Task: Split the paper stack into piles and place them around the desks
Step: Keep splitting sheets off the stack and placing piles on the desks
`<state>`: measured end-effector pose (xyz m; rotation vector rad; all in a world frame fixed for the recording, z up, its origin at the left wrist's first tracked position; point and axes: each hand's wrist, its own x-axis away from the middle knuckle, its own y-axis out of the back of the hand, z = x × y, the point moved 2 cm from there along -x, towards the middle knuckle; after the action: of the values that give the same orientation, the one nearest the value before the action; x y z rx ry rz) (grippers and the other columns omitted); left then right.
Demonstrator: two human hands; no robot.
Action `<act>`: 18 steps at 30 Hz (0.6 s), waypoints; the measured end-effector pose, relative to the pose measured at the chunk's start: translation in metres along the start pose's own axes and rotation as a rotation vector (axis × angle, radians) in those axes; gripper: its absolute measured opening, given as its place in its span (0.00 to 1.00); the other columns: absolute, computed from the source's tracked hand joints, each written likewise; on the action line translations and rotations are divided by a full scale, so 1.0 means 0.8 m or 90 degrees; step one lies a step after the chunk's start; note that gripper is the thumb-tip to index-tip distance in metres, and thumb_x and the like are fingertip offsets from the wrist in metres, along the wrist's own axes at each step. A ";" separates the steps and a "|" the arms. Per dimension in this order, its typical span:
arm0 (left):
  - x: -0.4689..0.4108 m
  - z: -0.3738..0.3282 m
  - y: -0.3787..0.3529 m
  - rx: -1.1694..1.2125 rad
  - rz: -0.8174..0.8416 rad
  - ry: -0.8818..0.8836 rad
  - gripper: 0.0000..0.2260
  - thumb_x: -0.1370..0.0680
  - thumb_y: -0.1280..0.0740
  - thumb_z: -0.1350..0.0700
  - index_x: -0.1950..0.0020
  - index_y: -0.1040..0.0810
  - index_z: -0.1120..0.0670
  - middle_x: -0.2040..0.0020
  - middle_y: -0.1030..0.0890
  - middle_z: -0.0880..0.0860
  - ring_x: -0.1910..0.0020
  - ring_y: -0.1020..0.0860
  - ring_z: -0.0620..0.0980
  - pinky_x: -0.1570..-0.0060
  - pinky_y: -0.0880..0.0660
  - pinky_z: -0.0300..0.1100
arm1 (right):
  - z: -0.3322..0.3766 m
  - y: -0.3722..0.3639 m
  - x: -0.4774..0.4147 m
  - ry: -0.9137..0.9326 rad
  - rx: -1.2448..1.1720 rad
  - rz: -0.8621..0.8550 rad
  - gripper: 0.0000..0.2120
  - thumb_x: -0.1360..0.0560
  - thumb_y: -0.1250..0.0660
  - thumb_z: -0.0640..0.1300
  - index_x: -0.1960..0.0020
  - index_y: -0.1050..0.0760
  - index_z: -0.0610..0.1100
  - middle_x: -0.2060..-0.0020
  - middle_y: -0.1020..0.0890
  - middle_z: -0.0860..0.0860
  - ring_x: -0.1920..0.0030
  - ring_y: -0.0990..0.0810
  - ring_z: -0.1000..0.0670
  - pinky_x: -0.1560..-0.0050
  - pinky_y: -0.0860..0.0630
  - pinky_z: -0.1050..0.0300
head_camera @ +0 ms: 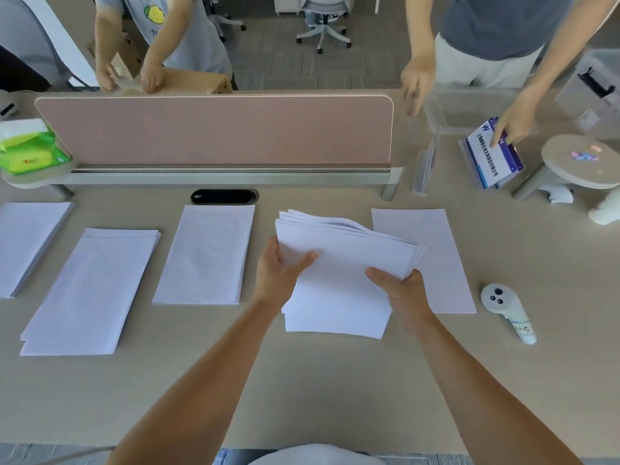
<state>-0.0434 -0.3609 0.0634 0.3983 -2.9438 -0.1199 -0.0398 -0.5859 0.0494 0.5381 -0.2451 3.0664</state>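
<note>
Centrally, the loose white paper stack (pixel 339 273) is held in both hands over the pale wood-grain desk (pixel 302 380), btw. two laid piles.

L. hand (pixel 278 273): thumb curled over the top sheet near the stack's left edge, fingers tucked beneath; a firm pinch.
R. hand (pixel 402 293): thumb flat on top at the right edge, fingers hidden under the paper, presumably supporting it.

Far corner of the stack is fanned, the sheets stepped rather than flush.

Four white paper piles already lie in a row on the desk: far-left pile (pixel 27 243), slanted second pile (pixel 90 290), third pile (pixel 204 253), and a thin right-hand pile (pixel 436 256), partly overlapped in view by the held stack. Judged stage: approx. mid-task, with more splitting to come.

Risks:
1. Fanned sheets may slide out if either pinch loosens, esp. while peeling off a portion.
2. Lowering paper so close to the right-hand pile could nudge it askew or merge the two.
3. A wide sweep to the right might strike the white handheld controller (pixel 503 307), which lies just beside that pile.
4. Portions taken by feel may give uneven piles.
</note>
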 end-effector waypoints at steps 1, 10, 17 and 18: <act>0.000 0.000 0.001 0.005 -0.011 -0.014 0.15 0.29 0.22 0.60 0.49 0.24 0.54 0.63 0.21 0.43 0.68 0.23 0.33 0.66 0.28 0.27 | 0.003 0.001 0.001 0.007 0.001 0.002 0.07 0.29 0.25 0.34 0.57 0.16 0.45 0.58 0.13 0.49 0.55 0.14 0.47 0.49 0.19 0.45; -0.004 0.013 0.012 -0.018 0.114 0.047 0.24 0.36 0.18 0.57 0.42 0.19 0.54 0.49 0.14 0.53 0.50 0.15 0.48 0.49 0.20 0.45 | 0.005 0.013 0.000 -0.015 0.078 0.028 0.09 0.31 0.23 0.34 0.58 0.17 0.46 0.61 0.13 0.53 0.57 0.14 0.49 0.49 0.19 0.49; 0.020 0.012 0.006 0.042 0.009 0.003 0.14 0.32 0.21 0.63 0.50 0.18 0.54 0.58 0.16 0.43 0.60 0.18 0.34 0.60 0.24 0.29 | 0.012 0.015 0.006 0.038 0.058 0.032 0.12 0.29 0.26 0.33 0.61 0.17 0.49 0.65 0.13 0.56 0.61 0.15 0.57 0.56 0.19 0.59; 0.021 0.017 0.010 0.045 0.028 0.005 0.20 0.35 0.19 0.62 0.47 0.20 0.55 0.56 0.17 0.44 0.59 0.18 0.34 0.59 0.24 0.29 | 0.011 0.018 0.007 0.045 0.082 0.041 0.12 0.30 0.25 0.32 0.62 0.17 0.49 0.66 0.13 0.57 0.62 0.15 0.58 0.56 0.19 0.60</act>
<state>-0.0637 -0.3566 0.0539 0.3430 -2.9532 -0.0091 -0.0426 -0.6012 0.0577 0.4336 -0.0654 3.1728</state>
